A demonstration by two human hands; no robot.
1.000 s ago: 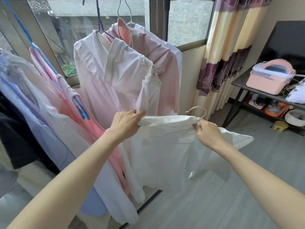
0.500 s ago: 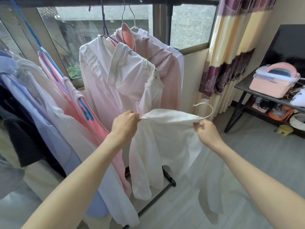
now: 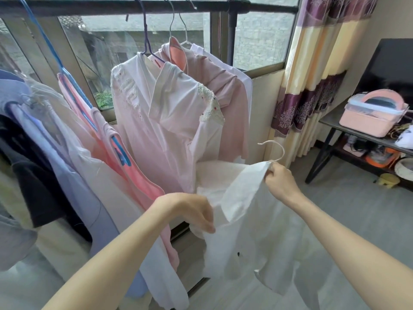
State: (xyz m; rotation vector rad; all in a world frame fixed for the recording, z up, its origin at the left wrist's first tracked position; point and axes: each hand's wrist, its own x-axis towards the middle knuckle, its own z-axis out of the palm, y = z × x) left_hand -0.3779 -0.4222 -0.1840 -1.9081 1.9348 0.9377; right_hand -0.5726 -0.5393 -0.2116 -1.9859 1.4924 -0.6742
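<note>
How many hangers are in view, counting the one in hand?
5: blue hanger far left, purple hanger and two wire hangers on the rail, fifth hanger in the right hand. Clothes at left may hide more.

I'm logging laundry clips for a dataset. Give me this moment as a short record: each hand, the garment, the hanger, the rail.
left hand: pinches a fold of the white garment
right hand: grips the garment's top at the hanger neck
hanger hook: free, below the rail, not hung
rail: carries other hung clothes
side table: holds a pink box
</note>
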